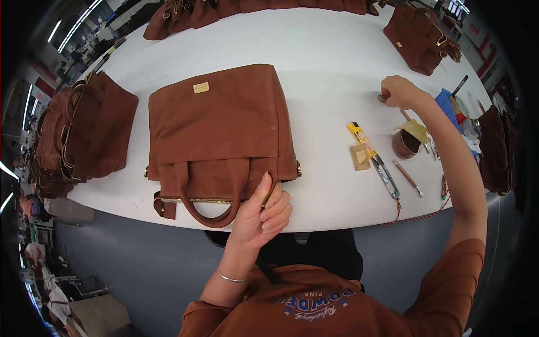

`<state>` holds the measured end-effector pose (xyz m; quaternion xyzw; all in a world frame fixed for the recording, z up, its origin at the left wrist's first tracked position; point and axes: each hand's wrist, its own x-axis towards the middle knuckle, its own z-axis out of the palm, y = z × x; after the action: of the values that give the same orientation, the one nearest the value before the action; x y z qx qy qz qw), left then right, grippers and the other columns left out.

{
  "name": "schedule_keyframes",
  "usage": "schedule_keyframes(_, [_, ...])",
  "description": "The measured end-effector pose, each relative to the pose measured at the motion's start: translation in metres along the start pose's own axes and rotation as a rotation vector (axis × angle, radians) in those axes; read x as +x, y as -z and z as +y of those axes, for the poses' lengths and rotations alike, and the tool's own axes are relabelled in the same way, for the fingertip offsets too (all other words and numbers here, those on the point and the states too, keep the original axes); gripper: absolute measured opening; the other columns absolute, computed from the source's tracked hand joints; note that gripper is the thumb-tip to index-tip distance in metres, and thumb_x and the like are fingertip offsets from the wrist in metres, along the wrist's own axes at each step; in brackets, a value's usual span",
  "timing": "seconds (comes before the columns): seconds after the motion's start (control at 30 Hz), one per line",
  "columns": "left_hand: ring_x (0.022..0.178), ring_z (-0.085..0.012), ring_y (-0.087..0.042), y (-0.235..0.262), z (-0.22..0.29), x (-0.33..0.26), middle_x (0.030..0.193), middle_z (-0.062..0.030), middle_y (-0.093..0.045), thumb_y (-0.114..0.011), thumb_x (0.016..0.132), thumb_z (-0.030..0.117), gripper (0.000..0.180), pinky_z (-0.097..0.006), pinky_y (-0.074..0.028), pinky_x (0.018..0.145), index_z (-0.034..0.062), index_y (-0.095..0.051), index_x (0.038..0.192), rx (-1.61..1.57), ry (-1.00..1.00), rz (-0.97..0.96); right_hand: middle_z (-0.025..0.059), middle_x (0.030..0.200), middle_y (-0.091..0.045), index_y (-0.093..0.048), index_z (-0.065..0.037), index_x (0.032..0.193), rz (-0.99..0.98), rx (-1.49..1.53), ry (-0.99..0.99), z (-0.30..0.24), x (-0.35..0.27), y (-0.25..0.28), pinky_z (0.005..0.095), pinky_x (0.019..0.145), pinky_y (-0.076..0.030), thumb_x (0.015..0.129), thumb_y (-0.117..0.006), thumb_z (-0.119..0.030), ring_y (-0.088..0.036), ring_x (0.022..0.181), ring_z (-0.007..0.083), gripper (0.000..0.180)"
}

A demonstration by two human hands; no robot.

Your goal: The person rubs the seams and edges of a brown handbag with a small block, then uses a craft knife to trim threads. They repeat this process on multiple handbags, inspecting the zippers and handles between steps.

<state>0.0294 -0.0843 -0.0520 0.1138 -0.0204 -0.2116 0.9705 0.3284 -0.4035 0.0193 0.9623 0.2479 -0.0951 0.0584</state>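
Observation:
A brown handbag (219, 123) lies flat in front of me, its handles and gold zipper toward me and a small gold plate near its far edge. My left hand (263, 213) is closed, pinching the bag's near right corner by the end of the zipper, between thumb and fingers. Stretched out to the far right, my right hand (400, 92) is closed low over the table. A small greyish thing shows at its fingertips, too little of it to name. Nearest to that hand are a small brown pot (406, 144) and a yellowish cloth (414, 132) over its rim.
More brown bags stand at the left (101, 123), the far right (418, 39) and along the back (247, 7). Thread snips (385, 177), a yellow packet (361, 139), a tan square (360, 158) and a wooden-handled tool (407, 178) lie right. A blue container (447, 108) stands beyond my right forearm.

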Motion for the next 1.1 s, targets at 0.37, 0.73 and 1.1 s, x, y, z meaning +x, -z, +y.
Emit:
schedule_keyframes(0.37, [0.044,-0.0065,-0.033,-0.002,-0.002,-0.001,0.056,0.0037,-0.035,-0.023,0.108,0.040,0.048,-0.019,-0.029,0.038,0.0115,-0.038,0.072,0.109,-0.017,0.009,0.0140,0.087,-0.064,-0.062,0.004,0.106,0.356,0.655,0.116,-0.115,-0.089,0.046,0.0330,0.067,-0.048,0.092,-0.054,-0.011,-0.061,0.072,0.0213,0.022])
schedule_keyframes(0.73, [0.038,-0.0063,-0.035,-0.002,-0.007,-0.004,0.051,0.0055,-0.037,-0.027,0.107,0.043,0.046,-0.017,-0.028,0.035,0.0118,-0.045,0.079,0.172,-0.062,0.116,0.0121,0.089,-0.058,-0.060,0.000,0.120,0.514,1.089,0.459,-0.259,-0.155,-0.024,0.0318,0.059,-0.049,0.089,-0.063,-0.003,-0.061,0.069,0.0242,0.031])
schedule_keyframes(1.1, [0.043,-0.0056,-0.034,-0.003,-0.008,-0.011,0.053,0.0053,-0.034,-0.033,0.107,0.041,0.042,-0.020,-0.026,0.040,0.0143,-0.049,0.078,0.240,-0.072,0.239,0.0110,0.087,-0.056,-0.059,0.003,0.118,0.671,0.752,0.527,-0.288,-0.142,-0.015,0.0333,0.059,-0.051,0.086,-0.064,-0.003,-0.062,0.071,0.0247,0.033])
